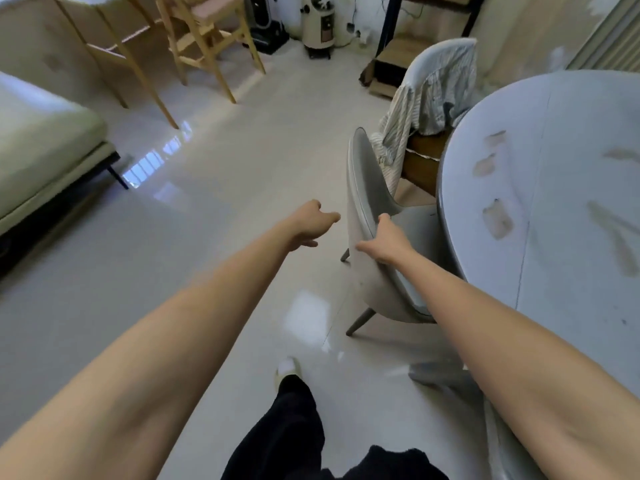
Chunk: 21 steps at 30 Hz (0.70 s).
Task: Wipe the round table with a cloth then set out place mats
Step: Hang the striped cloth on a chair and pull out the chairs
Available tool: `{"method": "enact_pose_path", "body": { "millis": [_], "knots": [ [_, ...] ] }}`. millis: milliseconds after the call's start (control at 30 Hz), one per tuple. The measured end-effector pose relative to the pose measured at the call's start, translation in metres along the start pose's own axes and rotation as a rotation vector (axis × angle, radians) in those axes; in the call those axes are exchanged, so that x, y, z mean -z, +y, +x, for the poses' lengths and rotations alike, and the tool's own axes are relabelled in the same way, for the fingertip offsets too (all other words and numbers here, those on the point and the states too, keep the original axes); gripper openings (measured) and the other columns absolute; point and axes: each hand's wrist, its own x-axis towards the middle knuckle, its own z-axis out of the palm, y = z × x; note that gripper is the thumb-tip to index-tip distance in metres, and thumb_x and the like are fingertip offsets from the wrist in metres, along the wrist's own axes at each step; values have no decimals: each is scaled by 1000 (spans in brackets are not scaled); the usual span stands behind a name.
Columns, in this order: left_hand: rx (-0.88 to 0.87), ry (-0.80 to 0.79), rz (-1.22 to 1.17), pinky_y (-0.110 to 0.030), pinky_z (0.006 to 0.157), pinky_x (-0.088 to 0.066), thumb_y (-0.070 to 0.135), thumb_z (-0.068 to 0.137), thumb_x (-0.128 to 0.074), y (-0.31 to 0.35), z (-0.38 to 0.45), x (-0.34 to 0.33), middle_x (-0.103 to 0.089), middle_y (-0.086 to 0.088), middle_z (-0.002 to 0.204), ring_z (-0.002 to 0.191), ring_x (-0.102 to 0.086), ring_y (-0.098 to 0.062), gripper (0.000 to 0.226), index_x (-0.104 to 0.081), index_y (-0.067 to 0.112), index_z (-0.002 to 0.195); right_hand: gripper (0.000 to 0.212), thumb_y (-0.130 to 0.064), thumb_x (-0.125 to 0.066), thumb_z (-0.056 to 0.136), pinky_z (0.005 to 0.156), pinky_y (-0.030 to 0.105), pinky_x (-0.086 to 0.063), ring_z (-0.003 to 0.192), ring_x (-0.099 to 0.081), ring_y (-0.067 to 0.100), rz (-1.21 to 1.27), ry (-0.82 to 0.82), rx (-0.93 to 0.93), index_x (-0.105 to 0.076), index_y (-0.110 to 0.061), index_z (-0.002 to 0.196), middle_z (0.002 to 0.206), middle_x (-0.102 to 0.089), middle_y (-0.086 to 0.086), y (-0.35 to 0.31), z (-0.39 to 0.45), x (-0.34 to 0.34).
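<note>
gripping a grey chair (370,209), right hand (388,242) beside round table (554,188).

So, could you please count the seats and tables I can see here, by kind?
Grey chairs: 2, one gripped by the right hand at its backrest, one draped with a striped cloth
Wooden stools: 2
Round tables: 1
Sofas: 1
Total: 6

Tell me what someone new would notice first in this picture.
Two bare arms reach forward: the right hand grips the back of a grey chair by the round table, while the left hand hangs free over the floor. The tabletop, at right, carries brownish smears.
</note>
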Motion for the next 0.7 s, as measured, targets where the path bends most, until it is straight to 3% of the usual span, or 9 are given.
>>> {"method": "enact_pose_path", "body": {
  "millis": [67,167,300,433,567,700],
  "knots": [
    [0,-58,1,-42,94,-51,34,98,-49,14,34,10,-34,-10,148,126,-44,-28,68,-17,7,151,70,-23,-66,89,97,41,-46,126,-48,34,-12,12,-82,-28,-3,144,142,-44,18,-11,28,-12],
    [-13,-117,-41,-44,91,-53,37,97,-50,32,71,11,-37,-13,144,122,-47,-31,71,-15,6,151,47,-22,-63,91,92,43,-51,111,-56,35,-91,115,-108,-46,-1,129,124,-57,19,-20,52,-17],
    [72,-168,-69,-46,82,-57,39,94,-54,37,108,-6,-46,-16,135,113,-54,-36,61,-31,6,140,27,-19,-55,94,81,41,-46,103,-56,38,-150,146,-93,-54,0,112,112,-60,21,-24,57,-27],
    [23,-96,-72,-41,51,-58,17,90,-56,49,137,-15,-57,-22,113,94,-62,-41,36,-46,0,120,28,-18,-54,93,80,42,-46,100,-58,41,-187,182,-57,-54,0,114,112,-63,22,-26,69,-27],
    [44,-111,-32,-60,56,-55,3,82,-46,56,149,-14,-63,-28,98,71,-68,-42,30,-53,-5,110,28,-19,-53,92,79,41,-44,101,-57,43,-220,165,-50,-52,1,112,111,-62,23,-28,77,-26],
    [46,-146,12,-57,56,-56,0,83,-43,60,155,-4,-63,-31,100,73,-67,-44,32,-55,-8,111,30,-24,-56,89,67,36,-39,94,-58,41,-203,136,-38,-53,1,107,105,-63,21,-36,85,-24]
  ]
}}
